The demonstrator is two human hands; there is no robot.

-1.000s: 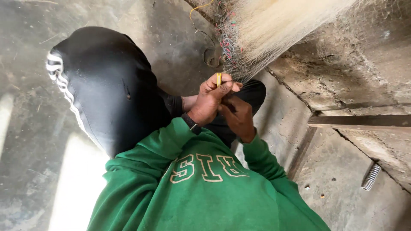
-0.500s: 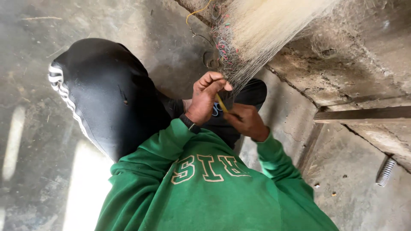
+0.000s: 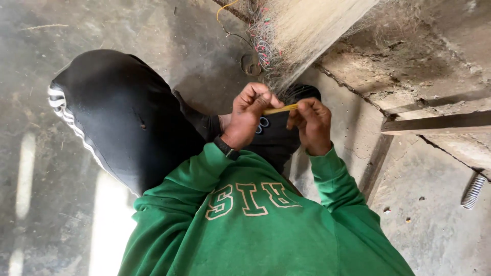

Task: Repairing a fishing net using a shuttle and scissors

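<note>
While the thin yellow strip (image 3: 280, 109) pointed up and down between the hands half a second ago, it now lies nearly level, bridged between them in front of the chest and just below the frayed bundle of pale fibres (image 3: 302, 36). Its left end sits pinched in the fingers (image 3: 258, 97) of the left hand (image 3: 246, 117), and its right end is gripped by the fingertips of the right hand (image 3: 312, 125); both hands are clenched on it. The right hand has also risen from below the left to the same height, so the strip looks stretched taut between two grips rather than held by one. I judge that the work on this strip has shifted from positioning it to pulling or straightening it.

Small blue-handled scissors (image 3: 262, 124) show just under the left hand, against the dark trousers (image 3: 128, 117); whether a finger hooks them I cannot tell. Coloured threads (image 3: 263, 48) tangle at the bundle's edge. Green sleeves (image 3: 332, 174) frame the hands. A grey concrete floor (image 3: 194, 46) lies beneath, with a metal spring (image 3: 473, 190) well apart at the right.
</note>
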